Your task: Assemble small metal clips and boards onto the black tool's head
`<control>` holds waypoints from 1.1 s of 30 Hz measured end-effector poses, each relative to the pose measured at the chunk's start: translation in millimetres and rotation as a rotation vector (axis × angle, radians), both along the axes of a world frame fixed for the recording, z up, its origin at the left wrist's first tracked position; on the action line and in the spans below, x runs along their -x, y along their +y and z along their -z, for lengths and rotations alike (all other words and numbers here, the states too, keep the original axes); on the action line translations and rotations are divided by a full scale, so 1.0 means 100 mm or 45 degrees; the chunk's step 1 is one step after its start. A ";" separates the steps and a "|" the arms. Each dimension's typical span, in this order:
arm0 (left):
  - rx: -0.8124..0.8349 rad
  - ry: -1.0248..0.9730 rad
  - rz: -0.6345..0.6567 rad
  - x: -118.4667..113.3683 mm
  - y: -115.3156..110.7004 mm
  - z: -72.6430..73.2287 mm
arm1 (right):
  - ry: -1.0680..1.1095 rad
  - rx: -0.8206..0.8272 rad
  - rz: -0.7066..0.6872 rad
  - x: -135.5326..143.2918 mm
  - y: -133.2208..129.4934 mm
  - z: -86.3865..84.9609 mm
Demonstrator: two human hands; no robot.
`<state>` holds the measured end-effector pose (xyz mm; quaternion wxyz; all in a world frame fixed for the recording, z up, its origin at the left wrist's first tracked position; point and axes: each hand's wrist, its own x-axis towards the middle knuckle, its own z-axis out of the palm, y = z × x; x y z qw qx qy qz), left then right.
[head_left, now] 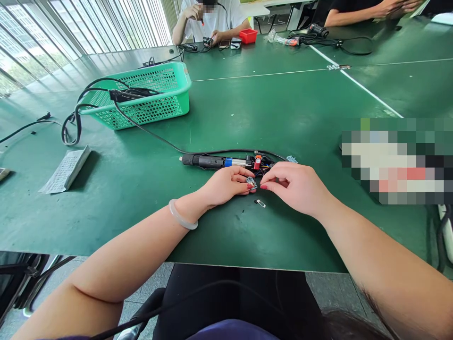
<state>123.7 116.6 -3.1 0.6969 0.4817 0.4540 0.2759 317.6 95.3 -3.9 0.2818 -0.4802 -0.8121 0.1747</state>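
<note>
Left grip (223, 185) holds small part (251, 182) — right grip (299, 188) near; black tool (208, 161) behind.

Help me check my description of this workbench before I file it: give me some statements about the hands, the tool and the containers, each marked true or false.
1. The left hand holds a small metallic-looking part. True.
2. The green basket stands to the right of both hands. False: it stands to the left and farther back.
3. A pale bangle circles the left wrist. True.
4. The black tool with a blue band lies inside the basket. False: it lies on the green table, just beyond the hands.
5. The red container is at the near edge of the table. False: it is on the far side, beside a person in white.
</note>
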 end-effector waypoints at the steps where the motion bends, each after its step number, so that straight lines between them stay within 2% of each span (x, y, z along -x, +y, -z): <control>1: 0.006 -0.006 -0.002 0.00 0.00 0.00 | -0.034 0.062 -0.044 -0.01 -0.01 -0.01; 5: 0.021 0.003 -0.006 -0.01 0.00 -0.01 | -0.149 0.230 -0.181 0.00 -0.04 -0.01; 11: 0.069 -0.006 -0.035 -0.02 0.00 -0.02 | -0.227 0.231 -0.251 0.08 -0.06 0.05; 14: 0.063 -0.020 -0.038 -0.02 0.00 -0.02 | -0.188 0.238 -0.269 0.09 -0.06 0.03; 17: 0.054 0.009 -0.034 -0.02 0.00 -0.02 | -0.039 0.225 -0.222 0.07 -0.06 0.00; 21: 0.029 0.054 -0.025 -0.02 0.00 -0.01 | 0.138 0.127 -0.070 0.06 -0.06 0.00; 25: -0.002 0.046 -0.004 -0.01 0.00 0.01 | 0.149 -0.047 -0.055 0.11 -0.08 0.05; 33: -0.046 0.104 -0.007 -0.02 -0.01 0.02 | -0.173 -0.372 -0.023 0.18 -0.15 0.07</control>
